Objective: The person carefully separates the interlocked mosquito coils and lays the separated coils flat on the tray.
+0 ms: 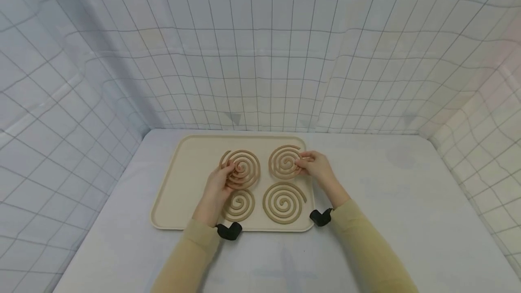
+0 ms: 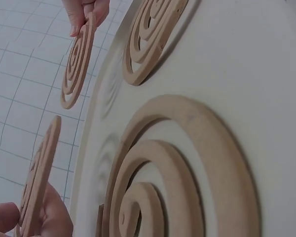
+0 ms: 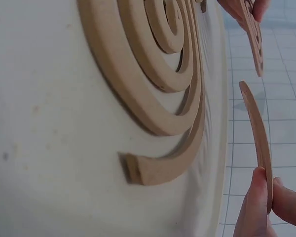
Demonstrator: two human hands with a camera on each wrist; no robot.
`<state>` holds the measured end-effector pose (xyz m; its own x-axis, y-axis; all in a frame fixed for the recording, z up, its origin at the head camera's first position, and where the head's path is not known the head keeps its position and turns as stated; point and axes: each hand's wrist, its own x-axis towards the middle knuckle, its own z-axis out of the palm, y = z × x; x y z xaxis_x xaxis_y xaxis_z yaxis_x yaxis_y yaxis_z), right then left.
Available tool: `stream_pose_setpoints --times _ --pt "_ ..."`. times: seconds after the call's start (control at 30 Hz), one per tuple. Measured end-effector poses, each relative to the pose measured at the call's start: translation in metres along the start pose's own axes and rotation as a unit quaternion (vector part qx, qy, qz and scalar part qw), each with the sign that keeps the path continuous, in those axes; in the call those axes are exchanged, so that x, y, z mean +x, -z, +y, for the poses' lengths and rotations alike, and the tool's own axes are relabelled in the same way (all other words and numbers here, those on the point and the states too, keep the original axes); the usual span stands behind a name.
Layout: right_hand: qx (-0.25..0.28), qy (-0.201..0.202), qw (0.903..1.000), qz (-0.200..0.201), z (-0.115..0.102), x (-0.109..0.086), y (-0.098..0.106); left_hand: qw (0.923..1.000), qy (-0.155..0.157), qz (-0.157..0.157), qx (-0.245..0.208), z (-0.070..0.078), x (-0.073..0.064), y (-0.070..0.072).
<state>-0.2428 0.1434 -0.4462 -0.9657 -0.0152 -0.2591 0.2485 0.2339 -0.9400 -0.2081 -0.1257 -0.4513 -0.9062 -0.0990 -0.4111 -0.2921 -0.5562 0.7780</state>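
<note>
My left hand [image 1: 213, 193] pinches a brown mosquito coil [image 2: 48, 155] above the left part of the group, its flat spiral tilted on edge in the left wrist view. With thumb and fingers, my right hand [image 1: 319, 166] grips a second mosquito coil [image 3: 258, 131] by its right edge, over the tray's right end. Below them, two more mosquito coils lie flat on the cream tray [image 1: 183, 184]. The lower left coil [image 2: 232, 168] is partly hidden behind my left hand in the head view. The lower right coil [image 3: 101, 54] lies with its tail end pointing right.
The tray's raised rim [image 1: 244, 136] runs round the coils. It rests on a white-covered table [image 1: 386, 202]. White grid-patterned cloth [image 1: 260, 49] hangs behind and at both sides. A black wrist camera [image 1: 229, 231] sits at the left wrist, another [image 1: 320, 217] at the right.
</note>
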Motion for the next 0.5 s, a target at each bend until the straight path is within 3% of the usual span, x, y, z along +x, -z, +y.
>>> stream_pose_setpoints --times 0.27,0.5 --pt "-0.041 -0.012 0.9991 0.004 0.001 0.007 -0.005 0.9995 -0.01 -0.03 -0.007 0.008 0.003 0.005" --pt "-0.089 -0.024 0.9956 0.017 0.001 0.014 -0.012 0.9998 -0.006 -0.021 -0.005 0.01 0.003 0.007"
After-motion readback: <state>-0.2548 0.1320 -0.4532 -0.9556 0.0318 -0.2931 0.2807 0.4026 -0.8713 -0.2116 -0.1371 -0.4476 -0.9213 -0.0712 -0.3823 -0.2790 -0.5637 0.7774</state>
